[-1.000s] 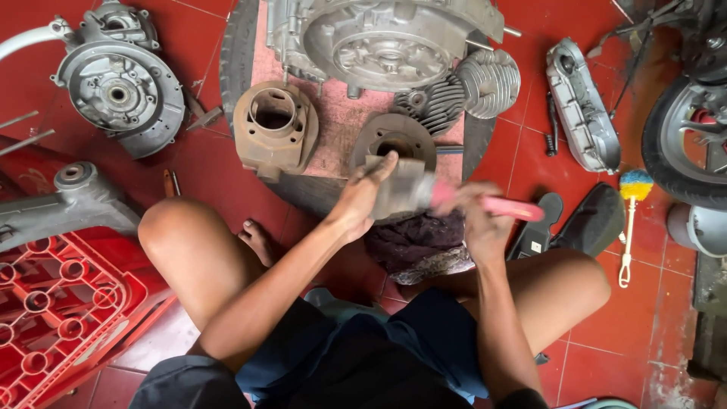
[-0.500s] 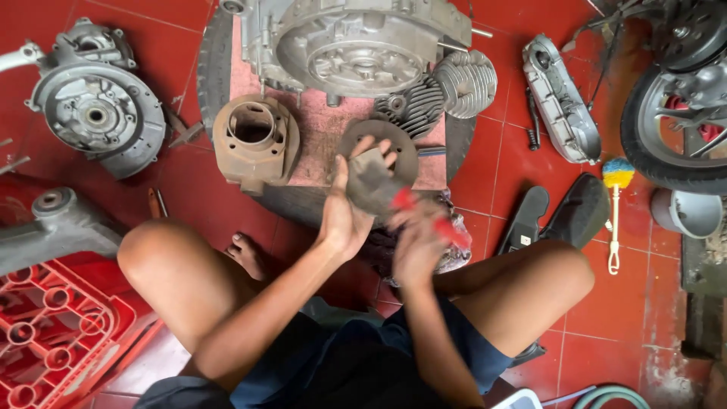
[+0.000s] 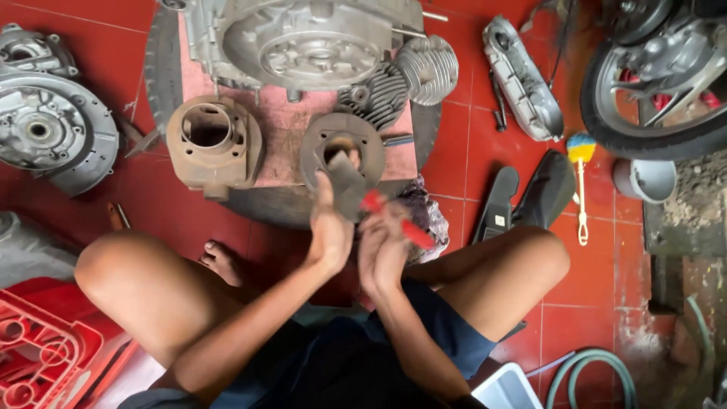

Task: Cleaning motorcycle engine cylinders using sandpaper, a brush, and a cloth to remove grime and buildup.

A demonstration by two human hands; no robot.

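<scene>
- The left hand is gripping a grey metal part.
- The right hand, just beside it, is clasping a red-handled tool.
- A rusty cylinder is lying beyond them.

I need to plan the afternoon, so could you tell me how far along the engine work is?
Done: the engine is stripped, its casing and rusty cylinder laid out on the board. In hand: the left hand holds a small grey part while the right hand works it with a red-handled tool. Left: nothing reassembled yet.
</scene>
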